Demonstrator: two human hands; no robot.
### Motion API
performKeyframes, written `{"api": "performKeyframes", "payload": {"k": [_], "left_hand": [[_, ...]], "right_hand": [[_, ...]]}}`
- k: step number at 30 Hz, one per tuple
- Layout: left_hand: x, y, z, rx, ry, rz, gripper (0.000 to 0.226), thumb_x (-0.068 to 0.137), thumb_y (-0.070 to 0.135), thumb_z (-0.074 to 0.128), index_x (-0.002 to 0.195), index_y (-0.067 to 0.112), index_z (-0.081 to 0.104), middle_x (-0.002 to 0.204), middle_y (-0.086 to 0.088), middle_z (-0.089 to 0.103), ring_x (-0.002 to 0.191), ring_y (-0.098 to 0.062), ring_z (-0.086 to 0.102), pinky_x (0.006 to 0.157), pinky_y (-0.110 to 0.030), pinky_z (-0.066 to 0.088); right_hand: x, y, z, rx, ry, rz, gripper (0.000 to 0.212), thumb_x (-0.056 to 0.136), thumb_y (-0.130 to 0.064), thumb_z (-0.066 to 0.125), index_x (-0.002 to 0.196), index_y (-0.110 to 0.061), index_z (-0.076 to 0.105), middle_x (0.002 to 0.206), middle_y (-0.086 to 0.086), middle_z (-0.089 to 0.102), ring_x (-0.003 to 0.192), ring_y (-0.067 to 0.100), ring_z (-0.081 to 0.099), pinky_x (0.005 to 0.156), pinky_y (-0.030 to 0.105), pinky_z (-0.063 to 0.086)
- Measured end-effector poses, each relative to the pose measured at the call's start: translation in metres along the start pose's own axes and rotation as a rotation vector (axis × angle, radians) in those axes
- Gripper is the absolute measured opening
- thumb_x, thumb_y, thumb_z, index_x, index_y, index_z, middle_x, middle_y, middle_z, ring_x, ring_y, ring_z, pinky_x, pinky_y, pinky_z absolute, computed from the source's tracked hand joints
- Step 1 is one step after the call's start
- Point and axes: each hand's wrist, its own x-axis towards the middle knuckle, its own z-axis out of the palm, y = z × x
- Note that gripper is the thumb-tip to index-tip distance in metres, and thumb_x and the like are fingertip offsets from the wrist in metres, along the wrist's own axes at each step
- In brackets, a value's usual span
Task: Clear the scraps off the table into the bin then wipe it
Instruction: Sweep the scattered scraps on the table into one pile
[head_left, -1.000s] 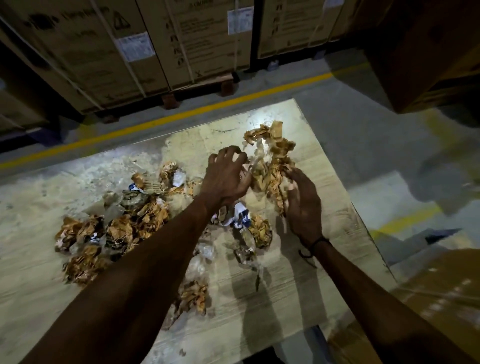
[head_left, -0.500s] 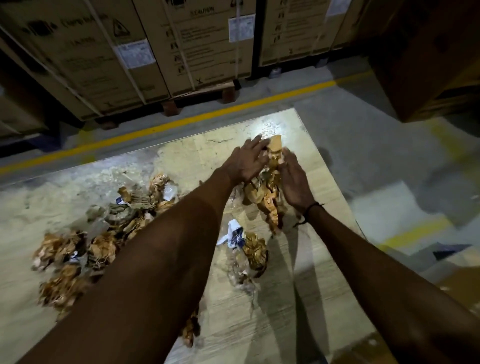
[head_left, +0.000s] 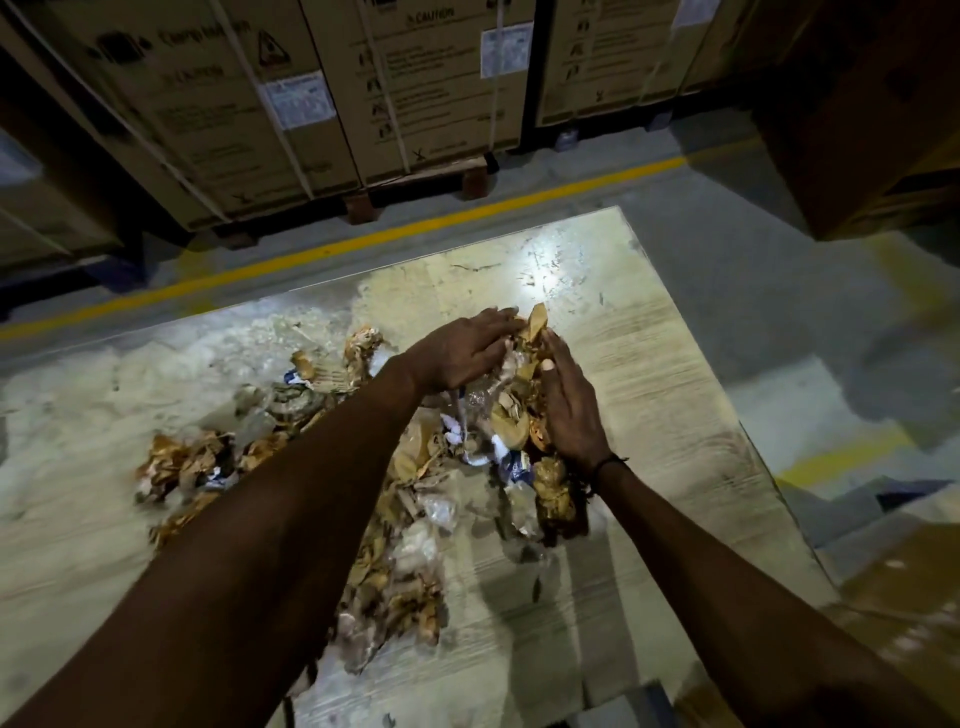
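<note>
Cupping a clump of crumpled brown paper and clear plastic scraps (head_left: 511, 400) between them, the two hands meet near the far right part of the pale, scuffed wooden table (head_left: 649, 364). The left hand (head_left: 460, 353) lies palm-down on the clump's left and top side, fingers straight and close together, pointing toward the far right. The right hand (head_left: 569, 410) presses against the clump's right side, fingers straight and angled up and to the left, so the fingertips of both hands nearly meet over a brown paper tip sticking up at the far end. Neither hand curls around anything; both push flat against the scraps.

This clump runs lengthwise from that far tip back toward the person, between the two wrists. Just behind the right wrist, which wears a thin dark cord band (head_left: 605, 465), lie a white-and-blue wrapper bit (head_left: 511, 462) and a brown paper ball (head_left: 553, 493). Under and left of the left forearm, a longer spread of brown and clear scraps (head_left: 192, 462) stretches across the table toward the left, well apart from the held clump.

Beyond the table, a yellow floor line (head_left: 363, 241) runs past strapped cardboard boxes (head_left: 431, 88).
</note>
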Motion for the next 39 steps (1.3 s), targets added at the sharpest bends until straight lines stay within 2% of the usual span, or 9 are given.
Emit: {"api": "performKeyframes", "payload": {"k": [5,10,15,18,21,25,29,33,39], "left_hand": [[-0.039,-0.002,-0.012,0.077,-0.013,0.004,0.063,0.107,0.045,0.026,0.162,0.019,0.040,0.170,-0.016,0.030,0.155,-0.031,0.033,0.125,-0.047,0.028],[-0.089,-0.006,-0.020,0.067,0.173,-0.055,0.059,0.107,0.046,0.024,0.158,0.024,0.045,0.170,-0.010,0.032,0.157,-0.029,0.031,0.126,-0.054,0.022],[-0.153,-0.042,-0.026,0.053,0.363,-0.145,0.058,0.107,0.049,0.033,0.154,0.020,0.051,0.167,-0.013,0.038,0.155,-0.034,0.033,0.122,-0.059,0.028],[-0.181,-0.062,-0.032,0.021,0.376,-0.277,0.071,0.101,0.061,0.026,0.159,0.024,0.044,0.173,-0.009,0.027,0.160,-0.034,0.020,0.126,-0.062,0.016],[-0.194,-0.083,-0.029,-0.064,0.351,-0.373,0.077,0.098,0.066,0.026,0.162,0.027,0.038,0.175,-0.007,0.020,0.162,-0.033,0.015,0.127,-0.062,0.012],[-0.202,-0.101,-0.024,-0.111,0.301,-0.323,0.079,0.097,0.069,0.024,0.162,0.027,0.039,0.174,-0.007,0.023,0.160,-0.028,0.021,0.126,-0.060,0.020],[-0.220,-0.095,-0.026,-0.148,0.504,-0.294,0.059,0.107,0.053,0.036,0.156,0.023,0.048,0.167,-0.009,0.038,0.155,-0.026,0.034,0.126,-0.057,0.024],[-0.266,-0.107,-0.028,-0.116,0.719,-0.365,0.053,0.105,0.052,0.045,0.146,0.022,0.058,0.158,-0.006,0.052,0.148,-0.024,0.045,0.124,-0.061,0.025],[-0.329,-0.133,0.013,-0.226,0.744,-0.598,0.064,0.102,0.066,0.042,0.153,0.030,0.050,0.168,-0.006,0.038,0.151,-0.030,0.040,0.122,-0.064,0.027]], "right_hand": [[-0.028,-0.018,0.025,0.025,0.008,0.032,0.061,0.108,-0.046,0.032,0.161,-0.016,0.036,0.167,0.001,0.035,0.157,0.015,0.028,0.127,0.050,0.026],[-0.043,-0.033,0.050,0.060,0.023,0.060,0.051,0.112,-0.031,0.038,0.161,-0.017,0.035,0.168,0.001,0.033,0.157,0.015,0.027,0.128,0.044,0.026],[-0.040,-0.047,0.066,-0.026,0.117,0.097,0.055,0.112,-0.027,0.044,0.163,-0.011,0.028,0.172,0.006,0.023,0.155,0.013,0.023,0.114,0.000,0.015],[-0.025,-0.055,0.072,-0.007,0.167,0.135,0.060,0.110,-0.030,0.049,0.163,-0.011,0.027,0.173,0.007,0.015,0.151,0.007,0.016,0.101,-0.010,0.012],[-0.003,-0.059,0.074,-0.030,0.139,0.139,0.063,0.107,-0.037,0.057,0.162,-0.017,0.032,0.174,0.005,0.014,0.156,0.014,0.020,0.107,-0.001,0.023],[0.016,-0.054,0.086,-0.099,0.005,0.177,0.063,0.101,-0.054,0.054,0.156,-0.025,0.043,0.165,0.007,0.039,0.152,0.029,0.036,0.121,0.055,0.031],[-0.005,-0.071,0.103,-0.003,-0.043,0.135,0.042,0.106,-0.034,0.055,0.146,-0.023,0.055,0.135,0.004,0.063,0.110,0.016,0.063,0.093,0.034,0.052],[-0.021,-0.075,0.113,0.022,-0.050,0.178,0.042,0.108,-0.032,0.055,0.149,-0.025,0.053,0.121,0.003,0.064,0.091,0.004,0.063,0.071,0.007,0.046],[-0.035,-0.095,0.124,0.026,-0.062,0.193,0.058,0.106,-0.047,0.054,0.159,-0.026,0.041,0.163,-0.001,0.043,0.144,0.018,0.045,0.117,0.038,0.040]]}}
